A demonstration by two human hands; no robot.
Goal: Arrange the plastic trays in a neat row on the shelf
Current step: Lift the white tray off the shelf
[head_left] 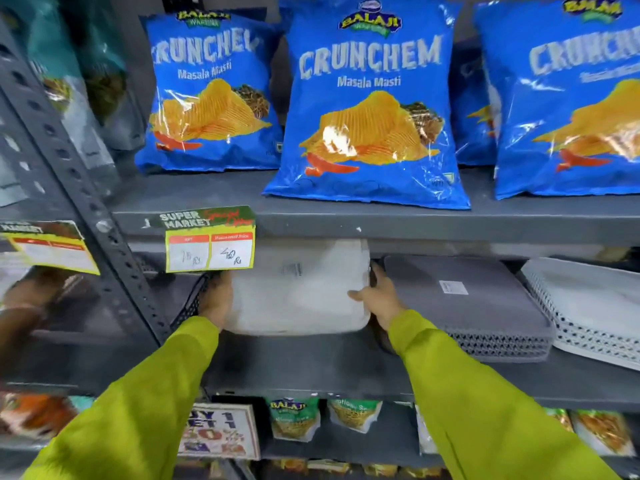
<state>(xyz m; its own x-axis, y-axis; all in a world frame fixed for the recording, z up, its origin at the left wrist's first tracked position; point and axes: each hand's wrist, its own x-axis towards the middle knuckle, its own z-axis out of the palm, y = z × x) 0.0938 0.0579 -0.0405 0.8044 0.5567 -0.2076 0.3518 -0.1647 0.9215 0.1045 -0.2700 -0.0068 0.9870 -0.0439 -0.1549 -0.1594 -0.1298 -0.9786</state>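
Observation:
A white plastic tray point(298, 292) leans tilted on the middle shelf point(311, 368), its underside toward me. My left hand point(216, 299) grips its left edge and my right hand point(379, 299) grips its right edge. Right of it lies a stack of grey perforated trays point(467, 306), and further right a stack of white perforated trays point(588, 306). A black mesh tray point(188, 303) stands partly hidden behind my left hand. Yellow-green sleeves cover both my arms.
Blue chip bags point(370, 105) stand on the upper shelf, whose edge point(415, 223) hangs low over the trays. A price tag point(209, 244) hangs from that edge. A slotted grey upright point(86, 188) bounds the left side. Snack packets point(294, 420) fill the shelf below.

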